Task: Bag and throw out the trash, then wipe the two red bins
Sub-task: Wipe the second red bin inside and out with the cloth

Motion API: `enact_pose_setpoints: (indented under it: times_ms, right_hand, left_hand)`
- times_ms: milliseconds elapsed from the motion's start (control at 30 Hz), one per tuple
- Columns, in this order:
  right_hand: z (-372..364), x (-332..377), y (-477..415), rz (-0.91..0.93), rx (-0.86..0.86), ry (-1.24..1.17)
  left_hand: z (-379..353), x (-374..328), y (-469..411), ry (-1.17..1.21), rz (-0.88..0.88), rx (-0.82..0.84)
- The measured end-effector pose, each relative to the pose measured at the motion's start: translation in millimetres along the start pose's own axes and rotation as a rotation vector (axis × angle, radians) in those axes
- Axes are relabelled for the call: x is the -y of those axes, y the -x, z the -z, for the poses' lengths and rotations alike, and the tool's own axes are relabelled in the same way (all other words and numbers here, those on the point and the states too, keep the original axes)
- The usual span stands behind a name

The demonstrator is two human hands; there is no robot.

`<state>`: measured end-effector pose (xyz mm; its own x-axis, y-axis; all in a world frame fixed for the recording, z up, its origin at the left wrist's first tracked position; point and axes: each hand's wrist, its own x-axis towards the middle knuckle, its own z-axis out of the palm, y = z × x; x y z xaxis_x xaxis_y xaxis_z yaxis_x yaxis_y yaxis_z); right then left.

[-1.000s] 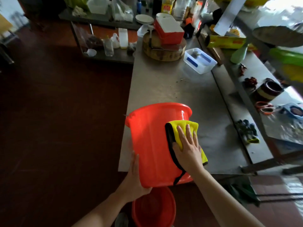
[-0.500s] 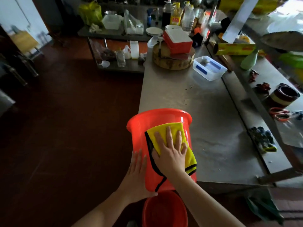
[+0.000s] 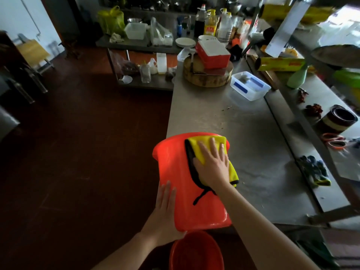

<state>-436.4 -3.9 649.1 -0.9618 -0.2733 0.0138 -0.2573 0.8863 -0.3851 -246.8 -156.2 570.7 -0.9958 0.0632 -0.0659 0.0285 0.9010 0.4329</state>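
A red bin (image 3: 181, 180) lies tipped on its side at the near corner of the steel table (image 3: 224, 117), its mouth facing away from me. My right hand (image 3: 213, 164) lies flat, fingers spread, pressing a yellow cloth with black trim (image 3: 200, 145) against the bin's upper wall near the rim. My left hand (image 3: 165, 207) rests with straight fingers against the bin's left side near its base. A second red bin (image 3: 195, 252) stands on the floor below, mouth up.
A round wooden chopping block (image 3: 207, 77) with a red and white box (image 3: 213, 53) sits at the table's far end. Beside it lies a clear tub (image 3: 250, 85). Gloves (image 3: 315, 170), scissors (image 3: 334, 142) and a bowl (image 3: 338, 118) lie on the right shelf. Dark floor spreads left.
My right hand has slid the cloth up the bin's wall to its rim. My left hand has shifted a little along the bin's side. The camera view has tilted up.
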Motion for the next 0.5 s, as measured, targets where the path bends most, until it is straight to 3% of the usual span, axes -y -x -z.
enact_pose_setpoints:
  times_ms: [133, 267, 367, 500]
  right_hand:
    - [10.9, -51.8, -11.5, -0.271, 0.092, -0.49]
    - [7.0, -64.5, -9.0, -0.342, 0.106, -0.617]
    - [5.5, -49.4, -1.7, -0.273, 0.068, -0.474]
    - [-4.6, -4.6, 29.3, -0.054, 0.002, -0.029]
  left_hand:
    - [-1.2, 4.3, 2.8, -0.015, 0.026, 0.009]
    - [-1.1, 2.7, 0.4, -0.04, 0.022, 0.029]
    - [0.2, -1.3, -3.2, -0.048, 0.007, 0.02]
    - [0.0, -6.2, -5.4, -0.048, -0.021, -0.005]
